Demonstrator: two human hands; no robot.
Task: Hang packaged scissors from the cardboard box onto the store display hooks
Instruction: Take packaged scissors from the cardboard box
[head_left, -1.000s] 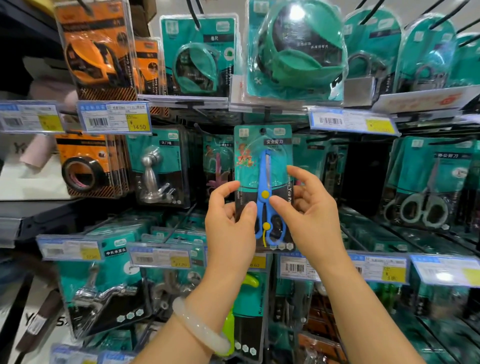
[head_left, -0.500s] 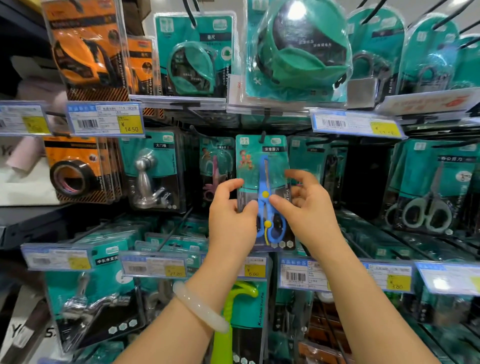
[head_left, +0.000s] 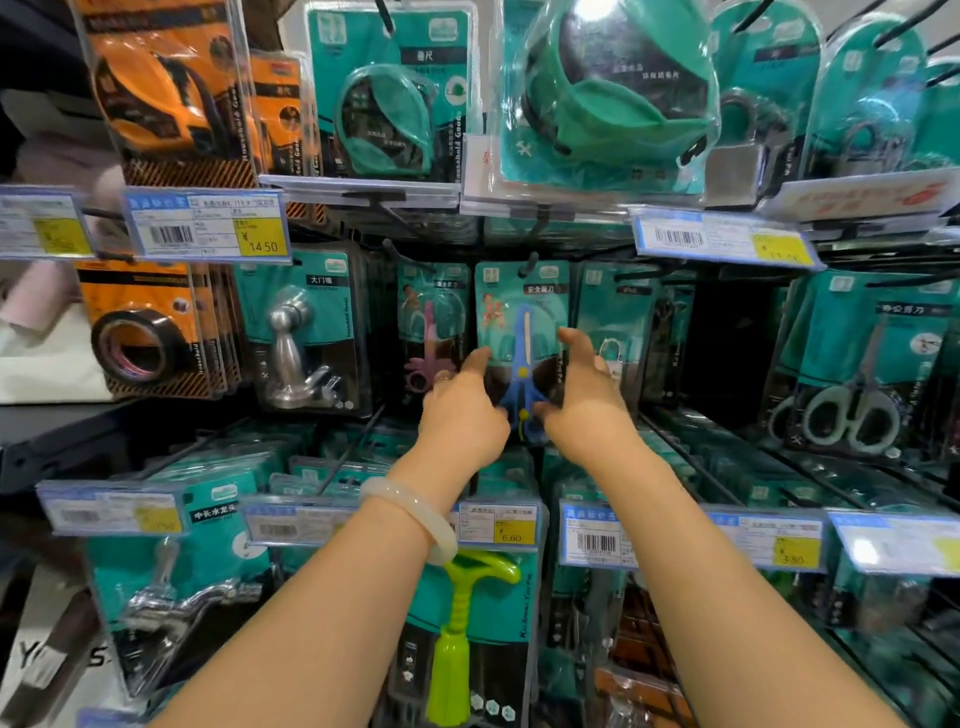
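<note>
- The scissors pack is a teal card under a clear blister, with blue-handled scissors pointing up, a yellow pivot and a small cartoon at the upper left.
- It hangs upright in the middle row of the display, its top hole on a black hook, just right of a pack of pink scissors.
- The left hand grips the pack's lower left edge, thumb in front, forefinger raised along the side; a pale bangle circles the wrist.
- The right hand holds the lower right edge, thumb on the front, fingers behind.
</note>
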